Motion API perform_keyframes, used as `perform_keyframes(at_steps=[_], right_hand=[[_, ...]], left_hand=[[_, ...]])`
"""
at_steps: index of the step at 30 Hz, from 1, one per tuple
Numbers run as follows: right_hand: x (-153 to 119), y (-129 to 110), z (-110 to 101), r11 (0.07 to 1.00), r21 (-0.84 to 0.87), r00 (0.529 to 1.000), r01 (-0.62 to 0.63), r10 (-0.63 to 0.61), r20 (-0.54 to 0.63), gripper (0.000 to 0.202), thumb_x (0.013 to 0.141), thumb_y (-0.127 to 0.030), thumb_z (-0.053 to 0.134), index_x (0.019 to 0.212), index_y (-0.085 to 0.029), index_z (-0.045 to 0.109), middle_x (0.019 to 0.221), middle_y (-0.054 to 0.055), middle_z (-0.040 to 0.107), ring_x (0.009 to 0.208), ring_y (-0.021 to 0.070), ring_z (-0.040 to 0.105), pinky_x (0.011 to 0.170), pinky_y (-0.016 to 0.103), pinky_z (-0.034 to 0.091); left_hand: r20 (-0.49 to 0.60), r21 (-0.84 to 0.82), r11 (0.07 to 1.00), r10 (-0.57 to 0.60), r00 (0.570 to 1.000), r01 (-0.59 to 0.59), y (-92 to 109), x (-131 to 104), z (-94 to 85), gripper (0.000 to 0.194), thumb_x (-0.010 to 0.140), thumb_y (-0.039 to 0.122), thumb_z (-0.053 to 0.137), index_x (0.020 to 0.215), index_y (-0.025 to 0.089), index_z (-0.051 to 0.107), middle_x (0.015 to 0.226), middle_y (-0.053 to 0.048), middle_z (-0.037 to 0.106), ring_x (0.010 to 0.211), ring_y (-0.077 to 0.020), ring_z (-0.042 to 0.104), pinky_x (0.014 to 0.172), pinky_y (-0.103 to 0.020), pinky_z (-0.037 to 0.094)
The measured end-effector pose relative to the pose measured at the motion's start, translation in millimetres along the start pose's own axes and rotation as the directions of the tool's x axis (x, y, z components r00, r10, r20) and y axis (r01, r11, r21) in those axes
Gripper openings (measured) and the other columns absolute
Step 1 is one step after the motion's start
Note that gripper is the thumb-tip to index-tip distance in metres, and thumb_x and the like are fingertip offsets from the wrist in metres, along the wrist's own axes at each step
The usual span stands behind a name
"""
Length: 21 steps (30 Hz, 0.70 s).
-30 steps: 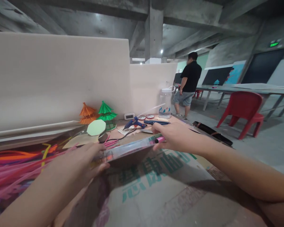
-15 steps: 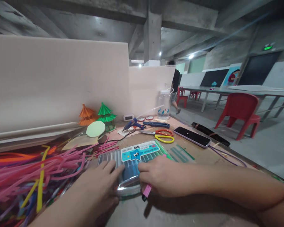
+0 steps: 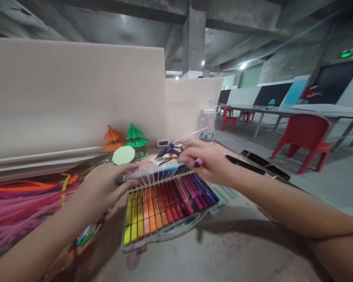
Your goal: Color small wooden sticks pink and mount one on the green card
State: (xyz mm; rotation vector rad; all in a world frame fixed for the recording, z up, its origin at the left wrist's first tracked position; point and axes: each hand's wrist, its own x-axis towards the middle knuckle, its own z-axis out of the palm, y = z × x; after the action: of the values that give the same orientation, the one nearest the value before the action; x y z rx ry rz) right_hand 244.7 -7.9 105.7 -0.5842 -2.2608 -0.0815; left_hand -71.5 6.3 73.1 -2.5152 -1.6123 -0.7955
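A clear plastic marker case (image 3: 176, 232) lies open on the table, its lid (image 3: 160, 175) tilted up at the far side. Rows of markers (image 3: 153, 207) show inside, running from yellow through orange and red to purple, with one gap among the pinks. My left hand (image 3: 113, 186) grips the left end of the lid between thumb and fingers. Over the lid's right part, my right hand (image 3: 207, 160) is closed around a pink marker (image 3: 199, 161); its fingers are somewhat blurred, and I cannot tell whether they touch the lid.
Behind the case are a blue glue gun (image 3: 168, 150), green (image 3: 135, 137) and orange (image 3: 113, 138) pagoda models, a pale green octagon (image 3: 123, 155) and a water bottle (image 3: 207, 125). Pink strips (image 3: 26, 203) cover the left. A phone (image 3: 245, 164) lies right, partly behind my arm.
The case has gone from closed to open, its lid swung up and away. Both hands have moved up with it, the right one still holding the pink marker.
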Motion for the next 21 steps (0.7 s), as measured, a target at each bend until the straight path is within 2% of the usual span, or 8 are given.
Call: perform_keyframes(at_steps=[3, 6, 8, 9, 11, 13, 16, 21], right_hand=[[0.8, -1.5, -3.7, 0.924, 0.375, 0.980, -0.078, 0.140, -0.142, 0.039, 0.106, -0.041, 0.040, 0.090, -0.018, 0.067, 0.090, 0.006, 0.066, 0.082, 0.0164, 0.061, 0.075, 0.031, 0.049], [-4.8, -0.8, 4.3, 0.787, 0.541, 0.954, -0.296, 0.275, 0.123, 0.055, 0.106, -0.055, 0.035, 0.085, -0.017, 0.068, 0.065, 0.001, 0.058, 0.056, 0.0112, 0.051, 0.053, 0.025, 0.041], [-7.4, 6.3, 14.0, 0.673, 0.585, 0.891, -0.453, 0.338, 0.302, 0.057, 0.105, -0.058, 0.039, 0.079, -0.016, 0.067, 0.052, -0.004, 0.048, 0.045, 0.0087, 0.042, 0.044, 0.024, 0.032], [-8.0, 11.5, 18.7, 0.605, 0.624, 0.869, -0.494, 0.367, 0.331, 0.055, 0.103, -0.058, 0.042, 0.076, -0.016, 0.065, 0.050, -0.004, 0.049, 0.043, 0.0081, 0.041, 0.043, 0.023, 0.031], [-8.1, 22.6, 25.2, 0.474, 0.685, 0.831, -0.552, 0.381, 0.406, 0.043, 0.098, -0.053, 0.057, 0.077, -0.016, 0.064, 0.052, -0.004, 0.055, 0.045, 0.0081, 0.047, 0.045, 0.022, 0.036], [-7.8, 30.4, 26.5, 0.404, 0.678, 0.789, -0.614, 0.343, 0.510, 0.026, 0.091, -0.041, 0.071, 0.088, -0.016, 0.066, 0.061, -0.002, 0.064, 0.054, 0.0096, 0.058, 0.053, 0.022, 0.045], [-7.3, 31.0, 22.7, 0.382, 0.615, 0.720, -0.690, 0.267, 0.641, 0.017, 0.089, -0.029, 0.071, 0.097, -0.015, 0.066, 0.073, 0.001, 0.072, 0.064, 0.0118, 0.066, 0.063, 0.025, 0.052], [-7.5, 17.4, 24.8, 0.556, 0.411, 0.650, -0.723, 0.343, 0.678, 0.017, 0.094, -0.030, 0.064, 0.085, -0.015, 0.062, 0.077, 0.003, 0.072, 0.063, 0.0118, 0.066, 0.064, 0.027, 0.053]], left_hand=[[-0.084, -0.042, 0.990, -0.141, 0.987, 0.137, -4.4, 6.8, 4.8, 0.063, 0.089, 0.063, 0.045, 0.137, 0.024, 0.060, 0.081, -0.004, 0.072, 0.064, -0.0242, 0.064, 0.062, -0.033, 0.046], [-0.099, -0.086, 0.979, -0.193, 0.976, 0.185, -11.7, 10.4, 11.2, 0.065, 0.092, 0.059, 0.041, 0.142, 0.020, 0.054, 0.067, -0.001, 0.063, 0.061, -0.0231, 0.060, 0.062, -0.032, 0.042], [-0.089, -0.094, 0.976, -0.207, 0.974, 0.199, -16.4, 11.8, 14.2, 0.066, 0.092, 0.057, 0.041, 0.145, 0.019, 0.051, 0.065, 0.001, 0.059, 0.059, -0.0222, 0.057, 0.060, -0.031, 0.040], [-0.087, -0.090, 0.975, -0.211, 0.974, 0.204, -18.2, 12.3, 15.2, 0.067, 0.092, 0.058, 0.041, 0.145, 0.019, 0.050, 0.064, 0.001, 0.057, 0.057, -0.0219, 0.056, 0.060, -0.031, 0.038], [-0.088, -0.083, 0.975, -0.214, 0.973, 0.207, -20.6, 13.2, 16.1, 0.067, 0.092, 0.059, 0.041, 0.146, 0.019, 0.049, 0.064, 0.002, 0.056, 0.058, -0.0218, 0.054, 0.061, -0.031, 0.038], [-0.092, -0.081, 0.976, -0.211, 0.973, 0.204, -21.4, 13.9, 16.1, 0.067, 0.092, 0.060, 0.041, 0.145, 0.020, 0.049, 0.066, 0.001, 0.056, 0.059, -0.0222, 0.055, 0.063, -0.031, 0.039], [-0.098, -0.067, 0.976, -0.211, 0.972, 0.205, -20.8, 15.1, 15.8, 0.068, 0.091, 0.059, 0.041, 0.145, 0.018, 0.048, 0.069, -0.001, 0.059, 0.063, -0.0234, 0.056, 0.064, -0.031, 0.039], [-0.094, -0.068, 0.977, -0.210, 0.973, 0.204, -20.3, 15.6, 16.5, 0.067, 0.091, 0.058, 0.041, 0.145, 0.018, 0.048, 0.067, 0.000, 0.057, 0.061, -0.0234, 0.055, 0.062, -0.031, 0.037]])
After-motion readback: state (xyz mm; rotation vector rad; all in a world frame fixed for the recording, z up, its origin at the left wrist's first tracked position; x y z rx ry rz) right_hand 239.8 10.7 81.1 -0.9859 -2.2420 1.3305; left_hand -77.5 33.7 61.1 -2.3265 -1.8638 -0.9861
